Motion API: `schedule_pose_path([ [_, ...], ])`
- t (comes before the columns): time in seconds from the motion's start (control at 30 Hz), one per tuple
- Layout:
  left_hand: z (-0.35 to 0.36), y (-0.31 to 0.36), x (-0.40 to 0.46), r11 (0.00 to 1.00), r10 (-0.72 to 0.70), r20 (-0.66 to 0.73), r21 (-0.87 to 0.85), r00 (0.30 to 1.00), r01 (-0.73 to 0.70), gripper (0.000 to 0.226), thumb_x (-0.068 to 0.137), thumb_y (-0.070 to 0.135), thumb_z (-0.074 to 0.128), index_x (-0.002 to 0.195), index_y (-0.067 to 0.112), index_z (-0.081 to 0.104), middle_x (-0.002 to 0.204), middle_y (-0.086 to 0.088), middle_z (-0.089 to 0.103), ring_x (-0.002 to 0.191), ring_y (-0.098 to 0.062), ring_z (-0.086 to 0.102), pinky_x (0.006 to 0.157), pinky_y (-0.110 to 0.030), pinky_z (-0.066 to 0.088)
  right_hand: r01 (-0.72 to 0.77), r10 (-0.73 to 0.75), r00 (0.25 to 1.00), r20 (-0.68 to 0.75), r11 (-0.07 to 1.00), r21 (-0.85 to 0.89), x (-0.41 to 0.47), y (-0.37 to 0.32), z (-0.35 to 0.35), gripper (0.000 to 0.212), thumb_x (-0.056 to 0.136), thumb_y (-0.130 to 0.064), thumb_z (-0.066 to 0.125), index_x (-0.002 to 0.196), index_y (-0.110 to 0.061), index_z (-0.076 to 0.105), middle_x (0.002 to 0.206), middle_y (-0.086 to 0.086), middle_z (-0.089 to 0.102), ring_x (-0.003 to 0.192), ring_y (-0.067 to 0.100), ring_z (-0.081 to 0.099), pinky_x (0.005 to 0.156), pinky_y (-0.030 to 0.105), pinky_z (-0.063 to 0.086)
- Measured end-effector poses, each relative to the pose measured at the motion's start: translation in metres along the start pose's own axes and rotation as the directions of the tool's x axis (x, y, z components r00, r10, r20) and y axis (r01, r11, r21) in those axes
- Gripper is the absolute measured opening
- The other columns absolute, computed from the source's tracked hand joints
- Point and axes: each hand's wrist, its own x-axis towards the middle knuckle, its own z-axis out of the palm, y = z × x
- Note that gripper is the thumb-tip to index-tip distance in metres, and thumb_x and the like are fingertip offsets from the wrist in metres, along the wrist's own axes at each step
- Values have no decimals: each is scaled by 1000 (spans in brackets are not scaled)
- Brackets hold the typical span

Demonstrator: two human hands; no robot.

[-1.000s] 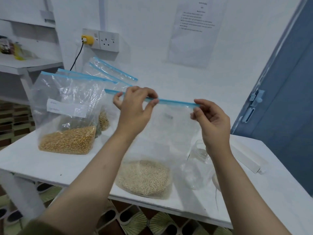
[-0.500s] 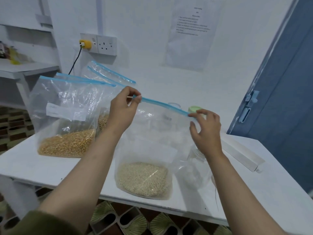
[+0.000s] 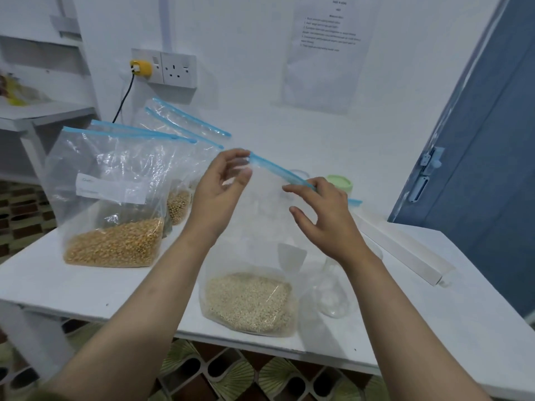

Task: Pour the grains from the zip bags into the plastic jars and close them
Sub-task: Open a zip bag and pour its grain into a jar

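Head view: zip bag (image 3: 249, 302) of pale grains stands at frame centre on the white tabletop (image 3: 86, 285). Left hand (image 3: 220, 195) pinches its blue zip strip (image 3: 278, 170) at the left end; right hand (image 3: 324, 212) grips the strip further right. Clear jar (image 3: 335, 287) stands just right of the bag.

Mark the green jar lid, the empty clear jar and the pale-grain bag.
green jar lid (image 3: 340, 182), head view, top face
clear jar (image 3: 333, 296), head view, lower wall
pale-grain bag (image 3: 249, 302), head view, grain-filled bottom

White wall (image 3: 246, 30), double socket (image 3: 170, 68), blue door (image 3: 486, 157), white table (image 3: 58, 287), patterned floor (image 3: 220, 371).
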Motion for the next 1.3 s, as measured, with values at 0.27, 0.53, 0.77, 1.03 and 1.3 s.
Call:
schedule_pose_path([
  [0.27,-7,-72,-79,921,-143,-27,363,989,143,51,91,60,53,135,69,27,145,12,37,140,-12,34,116,-51,28,-24,17,999,-39,984,-178,1,-21,0,36,90,-31,58,125,-28,67,119,1,57,100,25,45,89,35,20],
  [0.53,-12,-76,-68,960,-202,32,205,979,192,66,86,56,53,142,54,20,125,24,24,132,-4,24,112,-30,23,-20,23,1000,10,967,-254,18,-45,7,45,88,-38,60,132,-31,61,123,4,49,105,26,46,84,32,15],
  [0.77,-44,-58,-11,942,7,26,336,1000,-15,66,89,58,56,147,42,30,120,13,24,118,2,29,114,-35,25,-123,112,992,-54,947,-298,40,-50,-2,41,94,-46,54,135,-51,52,129,1,43,110,23,35,89,36,20],
  [1.03,-74,-56,18,759,133,236,600,963,-252,72,83,71,38,147,40,37,118,14,27,112,-9,26,93,-27,13,-374,346,897,-277,926,-55,1,-67,49,44,87,-36,61,131,-36,63,96,-7,38,91,11,33,84,33,23],
  [1.3,-80,-64,14,754,138,269,596,953,-278,70,82,69,45,147,45,34,117,19,27,111,-12,30,91,-30,18,-351,353,933,-75,936,34,32,-75,40,46,91,-41,64,137,-40,55,128,2,46,109,16,51,96,29,41],
])
